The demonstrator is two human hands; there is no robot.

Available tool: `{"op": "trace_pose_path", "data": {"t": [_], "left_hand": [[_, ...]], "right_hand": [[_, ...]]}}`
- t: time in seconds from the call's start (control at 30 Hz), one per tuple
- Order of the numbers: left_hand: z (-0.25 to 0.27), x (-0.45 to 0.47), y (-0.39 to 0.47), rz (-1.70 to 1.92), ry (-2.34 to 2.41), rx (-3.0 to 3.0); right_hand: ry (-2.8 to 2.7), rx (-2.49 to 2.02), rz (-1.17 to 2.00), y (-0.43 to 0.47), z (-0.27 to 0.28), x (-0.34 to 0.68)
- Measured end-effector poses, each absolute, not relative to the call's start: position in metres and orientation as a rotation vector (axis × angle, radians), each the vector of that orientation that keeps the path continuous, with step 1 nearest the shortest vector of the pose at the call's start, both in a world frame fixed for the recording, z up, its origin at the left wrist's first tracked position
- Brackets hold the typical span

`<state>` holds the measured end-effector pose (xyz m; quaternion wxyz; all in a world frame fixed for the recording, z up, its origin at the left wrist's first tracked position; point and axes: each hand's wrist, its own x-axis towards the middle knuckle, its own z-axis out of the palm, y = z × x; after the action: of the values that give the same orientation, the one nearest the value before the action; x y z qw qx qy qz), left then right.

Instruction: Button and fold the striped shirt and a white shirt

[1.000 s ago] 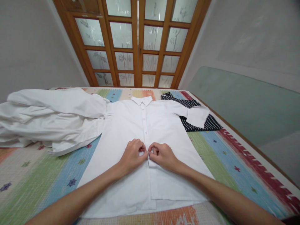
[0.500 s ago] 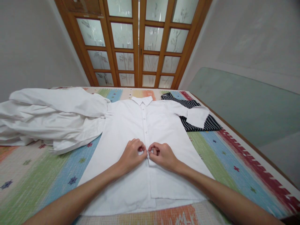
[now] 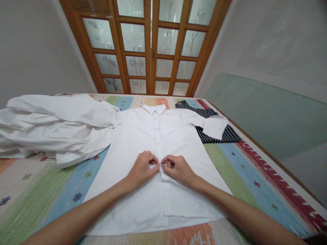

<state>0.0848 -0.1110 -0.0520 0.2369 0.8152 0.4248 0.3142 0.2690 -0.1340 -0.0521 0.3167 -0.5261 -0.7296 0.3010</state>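
Note:
A white short-sleeved shirt [image 3: 138,136] lies face up, its collar pointing away from me and several buttons closed down the upper front. Halfway down the front opening, my left hand [image 3: 145,166] pinches the fabric edge between thumb and forefinger. My right hand [image 3: 177,168] pinches the overlapping edge right beside it, and the fingertips of both hands nearly touch. Whatever button sits between them is hidden. Below the hands the two front edges hang loose, and the hems are uneven.
Another white garment [image 3: 56,129] lies crumpled on the left. Under the shirt's right sleeve is a folded black-and-white striped garment [image 3: 231,134]. All rest on a colourful patterned cloth [image 3: 63,180]. A pale green panel [image 3: 268,112] stands along the right edge, and wooden glazed doors [image 3: 150,47] are behind.
Almost nothing differs. Both hands keep their pinch at the same spot on the shirt front, with only a slight shift of the fingertips and the view.

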Motion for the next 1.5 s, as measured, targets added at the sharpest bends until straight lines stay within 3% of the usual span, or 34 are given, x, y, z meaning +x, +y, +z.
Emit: {"op": "trace_pose_path", "data": {"t": [0.73, 1.1, 1.5], "left_hand": [[-0.049, 0.086, -0.113, 0.820, 1.187, 2.251], [-0.050, 0.084, -0.112, 0.859, 1.194, 2.170], [-0.049, 0.084, -0.112, 0.830, 1.145, 2.278]], "right_hand": [[-1.931, -1.350, 0.922, -0.129, -0.046, 0.271], [-2.035, -1.299, 0.737, -0.131, -0.048, 0.273], [-2.408, -1.205, 0.312, -0.142, -0.045, 0.271]]}}
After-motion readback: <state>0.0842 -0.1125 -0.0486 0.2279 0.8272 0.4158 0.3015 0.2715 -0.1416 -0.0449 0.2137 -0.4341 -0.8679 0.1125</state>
